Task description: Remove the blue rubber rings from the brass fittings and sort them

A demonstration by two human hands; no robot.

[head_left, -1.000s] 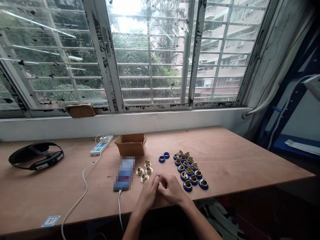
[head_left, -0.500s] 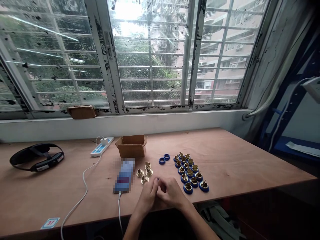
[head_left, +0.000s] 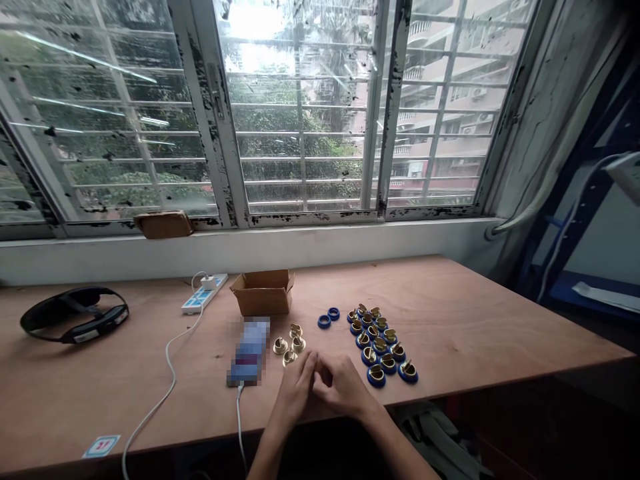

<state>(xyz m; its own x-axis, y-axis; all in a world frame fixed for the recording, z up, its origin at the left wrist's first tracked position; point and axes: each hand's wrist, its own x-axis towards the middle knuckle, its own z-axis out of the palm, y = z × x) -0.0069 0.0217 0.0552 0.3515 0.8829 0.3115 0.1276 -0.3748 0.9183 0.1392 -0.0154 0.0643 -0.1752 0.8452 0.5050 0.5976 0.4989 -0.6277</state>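
Observation:
Close together at the table's front edge, my left hand [head_left: 299, 381] and my right hand [head_left: 341, 385] meet at the fingertips. Both are closed, and whatever they pinch is hidden by the fingers. Just beyond my left hand lie several loose gold metal fittings [head_left: 281, 345], one partly covered by its fingers. To the right of my right hand, rows of gold fittings seated in blue rings [head_left: 388, 364] stand on the wood. Two bare blue rings [head_left: 324, 322] lie farther back, between the two groups.
An open cardboard box [head_left: 263, 297] stands behind a phone [head_left: 250, 350] with a charging cable. At left are a power strip [head_left: 205, 294] and a black headset [head_left: 75, 313]. The wooden table [head_left: 480, 327] ends at a wall below barred windows.
My left hand has shifted very slightly up, covering a bit more of the nearest loose fitting. My right hand stays almost still, and the things on the table have not moved.

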